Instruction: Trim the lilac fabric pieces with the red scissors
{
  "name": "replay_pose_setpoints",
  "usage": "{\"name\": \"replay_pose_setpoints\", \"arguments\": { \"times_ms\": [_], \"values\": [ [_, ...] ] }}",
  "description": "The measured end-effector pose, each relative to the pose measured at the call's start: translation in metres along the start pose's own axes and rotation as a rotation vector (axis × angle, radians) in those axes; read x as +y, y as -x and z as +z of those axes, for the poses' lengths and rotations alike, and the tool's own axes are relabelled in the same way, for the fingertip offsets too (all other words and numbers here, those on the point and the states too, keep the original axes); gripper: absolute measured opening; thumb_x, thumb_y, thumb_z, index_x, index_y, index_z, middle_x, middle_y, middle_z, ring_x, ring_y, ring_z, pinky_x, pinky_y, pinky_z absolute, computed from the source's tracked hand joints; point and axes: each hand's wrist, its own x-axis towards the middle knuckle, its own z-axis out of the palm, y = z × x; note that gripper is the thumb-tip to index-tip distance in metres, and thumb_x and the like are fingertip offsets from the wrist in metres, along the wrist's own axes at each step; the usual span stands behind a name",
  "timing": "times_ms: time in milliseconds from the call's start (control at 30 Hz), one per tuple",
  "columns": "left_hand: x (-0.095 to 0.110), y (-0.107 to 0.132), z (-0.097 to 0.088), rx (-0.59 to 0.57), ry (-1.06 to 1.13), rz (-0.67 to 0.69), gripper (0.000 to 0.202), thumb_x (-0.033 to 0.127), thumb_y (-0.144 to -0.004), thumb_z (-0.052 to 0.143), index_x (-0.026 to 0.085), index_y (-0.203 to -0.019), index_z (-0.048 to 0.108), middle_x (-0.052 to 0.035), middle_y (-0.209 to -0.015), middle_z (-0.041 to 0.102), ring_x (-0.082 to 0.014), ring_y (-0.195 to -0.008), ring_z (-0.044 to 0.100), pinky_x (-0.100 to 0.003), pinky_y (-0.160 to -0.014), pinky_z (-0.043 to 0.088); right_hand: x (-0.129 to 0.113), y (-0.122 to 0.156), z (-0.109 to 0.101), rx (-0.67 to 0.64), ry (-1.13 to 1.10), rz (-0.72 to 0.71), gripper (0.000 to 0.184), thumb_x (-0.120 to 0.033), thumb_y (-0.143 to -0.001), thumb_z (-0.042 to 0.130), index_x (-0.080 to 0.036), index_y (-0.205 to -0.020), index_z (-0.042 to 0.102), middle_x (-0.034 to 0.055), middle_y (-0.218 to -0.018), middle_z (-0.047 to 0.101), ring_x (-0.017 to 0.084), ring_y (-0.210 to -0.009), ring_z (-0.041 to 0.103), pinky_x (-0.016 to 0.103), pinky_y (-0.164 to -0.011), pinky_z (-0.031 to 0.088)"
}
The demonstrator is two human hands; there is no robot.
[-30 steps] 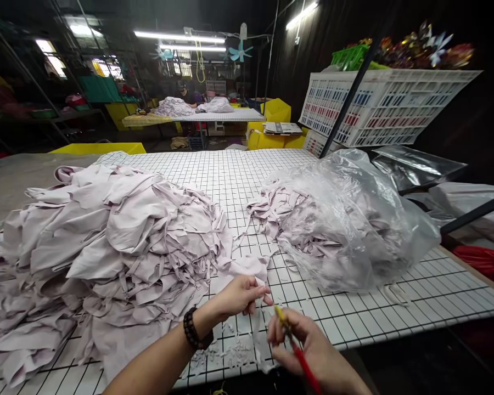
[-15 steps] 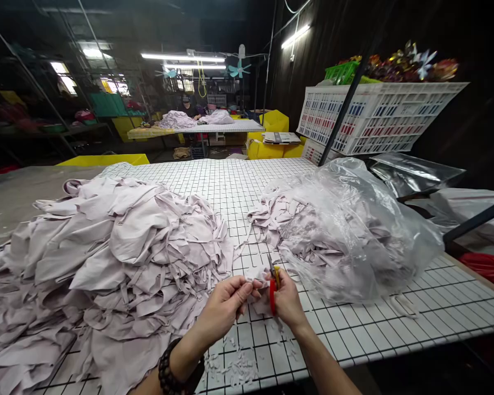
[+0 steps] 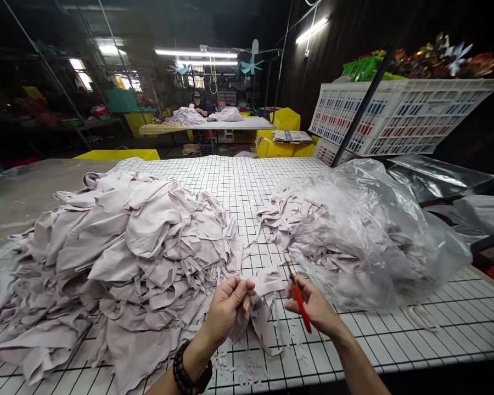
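Note:
My left hand (image 3: 230, 303) is closed on a pale lilac fabric piece (image 3: 265, 312), which hangs down to the table beneath my fingers. To its right, my right hand (image 3: 313, 307) holds scissors (image 3: 299, 300) with red and yellow handles, blades pointing up and away from me. The scissors are apart from the cloth. Small fabric snippets (image 3: 242, 368) lie scattered on the table below my hands. A large heap of the same lilac fabric (image 3: 135, 241) rises at the left. More lilac pieces (image 3: 290, 211) spill from a clear plastic bag (image 3: 366, 236) at the right.
The white table (image 3: 230, 175) has a black grid. A white plastic crate (image 3: 403, 115) stands behind the bag, beside a dark slanted post (image 3: 364, 104). Yellow bins (image 3: 286, 131) sit beyond the table. At a far table (image 3: 234, 125), a person (image 3: 197, 101) is near more fabric.
My right hand, with the scissors, has moved right, away from my left hand. More of the fabric piece shows hanging between them. The view has shifted slightly left.

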Motion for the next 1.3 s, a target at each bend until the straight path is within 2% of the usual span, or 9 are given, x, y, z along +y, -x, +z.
{"name": "replay_pose_setpoints", "arguments": {
  "times_ms": [133,267,433,667,800,1300],
  "values": [
    [-0.008,-0.002,0.001,0.002,-0.196,0.048,0.028,0.042,-0.086,0.055,0.014,-0.085,0.061,0.0018,-0.063,0.053,-0.0056,-0.042,0.044,-0.02,-0.043,0.035,-0.014,0.016,0.002,-0.002,0.235,-0.007,0.032,-0.041,-0.068,0.071,-0.022,-0.078,0.048,-0.0057,-0.065,0.044,0.012,-0.06,0.039,0.023,-0.055,0.034],
    [-0.012,0.0,0.002,-0.016,-0.397,0.119,0.029,0.039,-0.089,0.05,0.014,-0.078,0.059,0.0024,-0.062,0.05,-0.0051,-0.044,0.043,-0.019,-0.044,0.033,-0.032,0.022,0.019,0.004,0.515,-0.08,0.036,-0.039,-0.064,0.074,-0.022,-0.073,0.044,-0.0043,-0.072,0.048,0.013,-0.063,0.04,0.023,-0.055,0.032],
    [-0.015,0.0,-0.002,-0.049,-0.477,0.166,0.03,0.036,-0.09,0.049,0.014,-0.071,0.056,0.0019,-0.064,0.05,-0.0053,-0.047,0.043,-0.019,-0.046,0.034,-0.033,0.02,0.027,0.025,0.699,-0.093,0.031,-0.04,-0.068,0.069,-0.022,-0.074,0.044,-0.0034,-0.075,0.052,0.014,-0.066,0.044,0.025,-0.058,0.033],
    [-0.023,0.001,-0.006,-0.074,-0.408,0.086,0.028,0.037,-0.09,0.048,0.015,-0.073,0.053,0.003,-0.061,0.049,-0.0044,-0.039,0.041,-0.017,-0.039,0.031,-0.029,0.017,0.031,0.043,0.753,-0.14,0.027,-0.045,-0.075,0.062,-0.022,-0.075,0.048,-0.0029,-0.073,0.052,0.014,-0.065,0.045,0.025,-0.058,0.033],
    [-0.023,0.003,-0.007,-0.092,-0.391,0.06,0.029,0.038,-0.089,0.049,0.015,-0.073,0.052,0.0023,-0.064,0.052,-0.0043,-0.038,0.044,-0.017,-0.038,0.032,-0.028,0.017,0.032,0.041,0.771,-0.162,0.025,-0.042,-0.077,0.061,-0.022,-0.073,0.047,-0.0038,-0.069,0.051,0.013,-0.061,0.043,0.024,-0.056,0.032],
    [-0.016,0.006,-0.006,-0.144,-0.203,-0.084,0.03,0.043,-0.085,0.055,0.014,-0.08,0.055,0.0033,-0.061,0.053,-0.0031,-0.034,0.044,-0.015,-0.034,0.031,-0.015,0.02,0.033,0.135,0.849,-0.239,0.029,-0.033,-0.075,0.057,-0.02,-0.06,0.036,-0.0055,-0.056,0.044,0.009,-0.051,0.035,0.023,-0.05,0.023]
  ]
}}
